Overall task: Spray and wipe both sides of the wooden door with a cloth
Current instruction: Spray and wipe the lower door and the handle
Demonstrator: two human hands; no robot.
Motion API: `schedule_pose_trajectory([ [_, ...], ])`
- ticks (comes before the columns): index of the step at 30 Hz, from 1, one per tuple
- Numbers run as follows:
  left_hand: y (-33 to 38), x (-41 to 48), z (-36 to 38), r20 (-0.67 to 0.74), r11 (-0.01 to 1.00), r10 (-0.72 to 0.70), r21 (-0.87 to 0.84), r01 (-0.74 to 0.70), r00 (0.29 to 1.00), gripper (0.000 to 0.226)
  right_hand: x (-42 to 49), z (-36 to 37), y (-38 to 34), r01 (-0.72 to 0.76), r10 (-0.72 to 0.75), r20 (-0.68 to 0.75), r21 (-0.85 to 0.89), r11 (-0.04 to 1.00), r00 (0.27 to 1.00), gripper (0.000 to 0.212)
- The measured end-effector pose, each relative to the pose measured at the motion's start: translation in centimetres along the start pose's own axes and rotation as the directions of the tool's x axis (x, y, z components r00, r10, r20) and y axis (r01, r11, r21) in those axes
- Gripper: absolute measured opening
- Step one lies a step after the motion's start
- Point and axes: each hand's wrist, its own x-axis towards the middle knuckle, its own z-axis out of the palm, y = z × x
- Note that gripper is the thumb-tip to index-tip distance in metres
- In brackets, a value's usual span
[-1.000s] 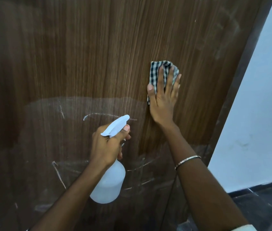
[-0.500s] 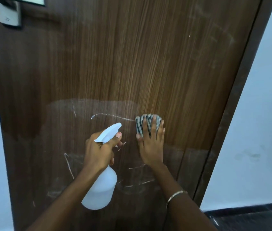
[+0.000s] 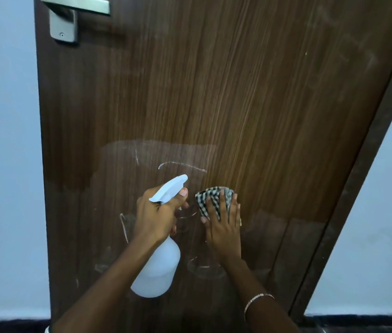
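A brown wooden door point(image 3: 238, 92) fills the view, wiped shiny in its upper part and dull with white streaks lower down. My left hand point(image 3: 156, 217) grips a white spray bottle point(image 3: 157, 270) by its trigger head, nozzle pointing up and right at the door. My right hand point(image 3: 223, 224) lies flat on the door with fingers spread, pressing a black-and-white checked cloth point(image 3: 210, 200) against the wood just right of the bottle's nozzle. Most of the cloth shows above and between the fingers.
A metal door handle point(image 3: 75, 10) sits at the top left. The dark door frame point(image 3: 358, 188) runs down the right side. Pale blue walls point(image 3: 5, 164) flank the door, and a dark skirting and floor point(image 3: 358, 323) lie along the bottom.
My right hand slid the cloth down the door from the upper middle to beside the spray nozzle. The view pulled back, bringing the handle into sight. My left hand kept the bottle.
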Motion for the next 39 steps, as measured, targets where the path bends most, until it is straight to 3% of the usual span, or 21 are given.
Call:
schedule_pose_trajectory([
  [3, 0.0, 0.3, -0.3, 0.013, 1.000, -0.010, 0.020, 0.010, 1.000, 0.011, 1.2, -0.8, 0.1, 0.005, -0.005, 0.051, -0.015, 1.000, 0.999, 0.065],
  [12, -0.7, 0.9, -0.6, 0.019, 1.000, -0.006, 0.017, 0.005, 1.000, 0.009, 16.8, -8.1, -2.1, 0.028, -0.032, -0.141, -0.029, 0.999, 0.990, 0.062],
  [15, -0.8, 0.9, -0.7, 0.002, 1.000, 0.016, 0.004, -0.016, 1.000, 0.011, 13.7, -5.4, -3.6, -0.010, 0.008, -0.198, -0.009, 1.000, 0.980, 0.062],
  [20, -0.9, 1.2, -1.5, -0.013, 1.000, -0.015, -0.010, 0.015, 1.000, 0.011, 2.2, 1.2, -3.1, 0.204, -0.205, 0.002, -0.104, 0.973, 0.979, 0.061],
  [23, -1.2, 1.7, -2.3, 0.004, 1.000, -0.013, 0.005, 0.013, 1.000, 0.019, 2.9, 0.3, -3.0, 0.216, -0.210, 0.060, -0.122, 0.969, 0.976, 0.059],
  [25, -1.1, 2.1, -2.7, 0.006, 1.000, 0.015, 0.001, -0.015, 1.000, 0.006, 6.5, -1.8, -4.0, 0.202, -0.202, 0.008, -0.104, 0.974, 0.979, 0.060],
  [28, -1.0, 2.8, -2.8, -0.001, 1.000, 0.004, -0.011, -0.004, 1.000, 0.007, 14.5, -5.9, -5.4, 0.119, -0.123, -0.108, -0.047, 0.992, 0.986, 0.060],
  [31, -1.5, 3.2, -3.1, -0.028, 0.999, -0.049, -0.015, 0.049, 0.998, 0.029, 19.4, -8.0, -6.4, 0.102, -0.107, -0.181, -0.036, 0.994, 0.978, 0.059],
  [33, -1.7, 3.3, -3.3, -0.029, 0.999, -0.040, -0.030, 0.039, 0.999, 0.041, 18.8, -6.9, -7.0, 0.068, -0.077, -0.244, -0.044, 0.997, 0.967, 0.058],
  [35, -1.7, 3.4, -3.4, -0.016, 0.999, -0.016, -0.038, 0.016, 1.000, 0.036, 15.2, -4.4, -7.5, 0.054, -0.060, -0.247, -0.031, 0.998, 0.967, 0.059],
  [39, -1.8, 3.5, -3.8, -0.032, 1.000, -0.002, -0.023, 0.001, 0.999, 0.016, 4.9, 1.7, -7.5, 0.176, -0.182, -0.084, -0.075, 0.982, 0.980, 0.064],
])
